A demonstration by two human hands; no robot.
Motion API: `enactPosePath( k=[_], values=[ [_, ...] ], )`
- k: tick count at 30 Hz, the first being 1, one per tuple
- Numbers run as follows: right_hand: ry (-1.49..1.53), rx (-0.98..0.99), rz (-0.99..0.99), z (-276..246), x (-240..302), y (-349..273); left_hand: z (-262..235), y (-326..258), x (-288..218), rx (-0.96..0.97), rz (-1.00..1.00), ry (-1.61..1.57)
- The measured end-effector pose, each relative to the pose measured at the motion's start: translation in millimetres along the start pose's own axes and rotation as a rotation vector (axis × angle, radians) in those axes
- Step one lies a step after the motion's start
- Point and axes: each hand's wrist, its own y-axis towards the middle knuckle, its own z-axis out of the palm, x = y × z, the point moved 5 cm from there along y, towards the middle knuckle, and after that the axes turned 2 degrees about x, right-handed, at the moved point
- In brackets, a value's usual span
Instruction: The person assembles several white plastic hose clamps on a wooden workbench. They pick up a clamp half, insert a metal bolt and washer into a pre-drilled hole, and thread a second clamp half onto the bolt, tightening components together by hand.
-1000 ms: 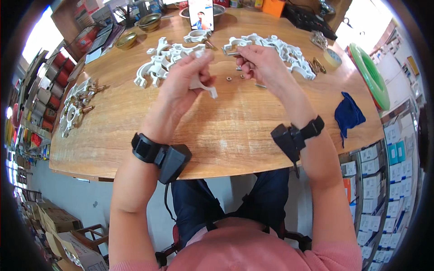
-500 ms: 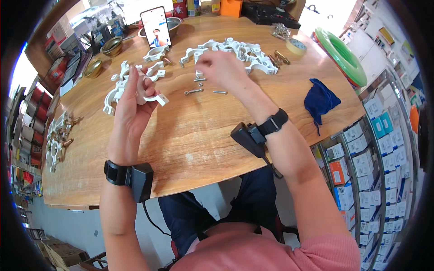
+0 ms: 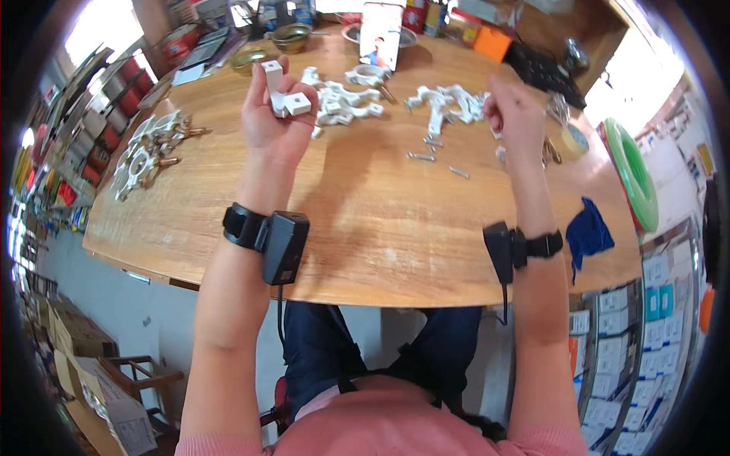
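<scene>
My left hand (image 3: 275, 129) is raised above the table with its fingers curled round a white half-ring pipe clamp piece (image 3: 287, 100), whose flat lugs face up. My right hand (image 3: 518, 118) is at the right end of a heap of white clamp pieces (image 3: 450, 105). Its fingers are bent together, and whatever they hold is hidden. Below that heap lie several small silver bolts (image 3: 422, 157). Beside my left hand is a second group of white clamp pieces (image 3: 346, 105). Joined clamps (image 3: 139, 163) with brass-coloured bolts lie at the far left.
A propped phone (image 3: 380, 42) stands at the back before a metal bowl. To the right are a tape roll (image 3: 574, 140), brass-coloured bolts (image 3: 553, 152), a blue cloth pouch (image 3: 589, 234) and green rings (image 3: 633, 175). Shelves of boxes (image 3: 608, 357) stand beyond the table's right edge.
The view has turned left. My right hand has shifted from the heap's left part to its right end. My left hand still holds the clamp piece, now turned with its lugs upward.
</scene>
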Motion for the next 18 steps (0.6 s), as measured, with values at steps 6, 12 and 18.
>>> enactPosePath(
  k=[6, 12, 18],
  values=[
    [-0.683, 0.564, -0.546, 92.1, 18.6, 1.3, -6.5, 11.0, -10.6, 0.179, -0.058, -0.094],
    [-1.293, 0.759, -0.769, 172.0, -28.3, -5.5, -9.2, 0.4, -22.3, 0.151, 0.081, 0.06],
    [-1.185, 0.648, -0.877, 159.0, -22.6, -10.6, -12.0, 6.1, -5.8, 0.133, 0.021, 0.091]
  ],
)
